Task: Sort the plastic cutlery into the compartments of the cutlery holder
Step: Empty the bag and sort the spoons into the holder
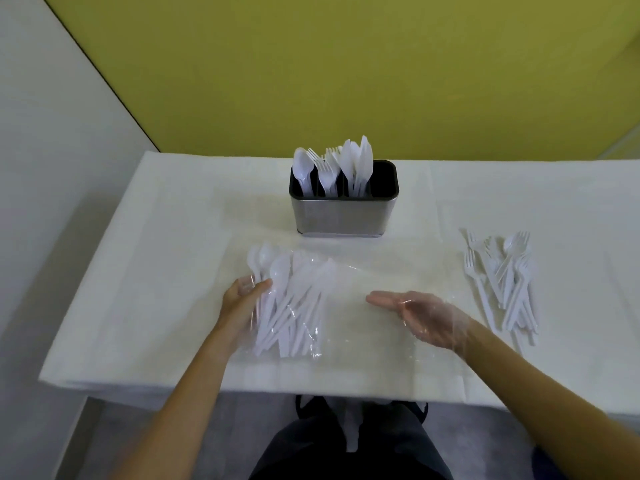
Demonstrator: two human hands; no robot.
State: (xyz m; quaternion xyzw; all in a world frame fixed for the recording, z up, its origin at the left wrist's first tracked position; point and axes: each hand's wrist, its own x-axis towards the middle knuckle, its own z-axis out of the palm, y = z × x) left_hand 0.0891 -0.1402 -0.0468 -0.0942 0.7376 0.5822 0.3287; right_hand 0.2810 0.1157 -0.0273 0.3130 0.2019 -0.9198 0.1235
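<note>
Two heaps of white plastic cutlery lie on the table: the left heap (294,306), spoons and knives under crinkled clear plastic film (346,271), and the right heap (502,285), mostly forks, well apart from it. Behind and between them stands the steel cutlery holder (343,216), upright, with spoons at its left end, forks beside them and knives next along. The left hand (242,299) rests against the left heap's near-left edge, fingers nearly straight and clasping nothing. The right hand (415,313) is spread flat, palm turned inward, fingers straight, with film clinging over it and no cutlery in it. A white cloth covers the table (173,237). Beyond it rises a yellow-green wall (346,64), with a white wall (52,133) at the left.
</note>
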